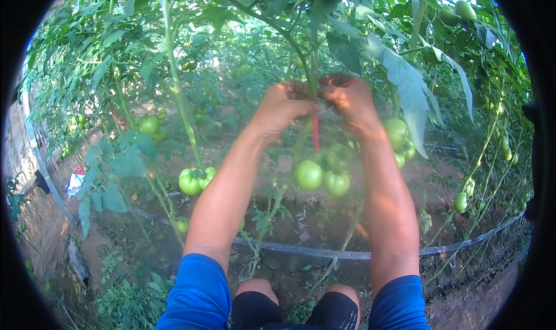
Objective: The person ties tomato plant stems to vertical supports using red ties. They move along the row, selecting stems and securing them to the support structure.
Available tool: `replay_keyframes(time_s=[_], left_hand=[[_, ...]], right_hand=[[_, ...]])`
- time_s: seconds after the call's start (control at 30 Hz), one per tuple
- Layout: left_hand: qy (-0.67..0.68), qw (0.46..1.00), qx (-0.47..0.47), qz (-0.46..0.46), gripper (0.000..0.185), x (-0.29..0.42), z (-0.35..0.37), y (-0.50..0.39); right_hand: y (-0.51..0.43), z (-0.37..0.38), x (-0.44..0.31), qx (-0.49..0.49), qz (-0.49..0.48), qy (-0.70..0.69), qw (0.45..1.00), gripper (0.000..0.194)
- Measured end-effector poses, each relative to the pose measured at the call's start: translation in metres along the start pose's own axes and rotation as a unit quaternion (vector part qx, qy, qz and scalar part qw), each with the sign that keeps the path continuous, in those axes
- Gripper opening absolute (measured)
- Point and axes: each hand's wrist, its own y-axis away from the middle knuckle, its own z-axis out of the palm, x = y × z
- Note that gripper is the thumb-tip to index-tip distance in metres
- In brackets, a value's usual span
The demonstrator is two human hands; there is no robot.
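Both hands are raised in front of me at an upright tomato stem (313,58). My left hand (282,106) is on the left side of the stem, thumb and fingertips pinched at a red ribbon (316,134) lying against it. One ribbon end hangs below the fingers. On the other side, my right hand (349,97) is curled closed, with a bit of the same red showing at its fingers. How the ribbon runs around the stem is hidden by the fingers. Below hang green tomatoes (309,175), in a cluster between my forearms.
A large drooping leaf (406,86) hangs right of my right hand. More green tomatoes (196,180) hang beside my left forearm. A pale drip hose (304,250) crosses the soil before my knees. Leaning stems (178,86) rise at left, and a metal pipe (37,152) curves along the left edge.
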Motion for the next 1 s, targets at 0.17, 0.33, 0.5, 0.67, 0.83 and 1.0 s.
replay_keyframes(time_s=[0.17, 0.33, 0.5, 0.67, 0.83, 1.0], left_hand=[[0.117, 0.992, 0.024, -0.043, 0.025, -0.001, -0.001, -0.002], [0.046, 0.998, -0.004, -0.032, 0.024, -0.012, -0.012, -0.023], [-0.026, 1.000, 0.009, -0.009, 0.023, 0.000, -0.010, -0.027], [-0.114, 0.993, -0.006, 0.033, 0.023, 0.002, -0.026, -0.039], [-0.106, 0.994, 0.020, 0.028, 0.024, 0.003, -0.015, -0.037], [-0.030, 0.995, 0.093, 0.027, 0.023, -0.010, -0.014, -0.033]], right_hand=[[0.008, 0.015, -0.009, 0.071, -0.105, 0.163, 0.978, 0.016], [0.006, 0.022, 0.005, 0.107, -0.140, 0.083, 0.981, 0.015], [0.008, 0.018, -0.005, 0.098, -0.147, 0.276, 0.945, 0.014], [0.009, 0.016, -0.006, 0.097, -0.175, 0.292, 0.935, 0.015], [0.013, 0.009, -0.006, 0.078, -0.147, 0.221, 0.961, 0.015], [0.011, -0.005, 0.016, 0.063, -0.033, 0.076, 0.995, 0.015]])
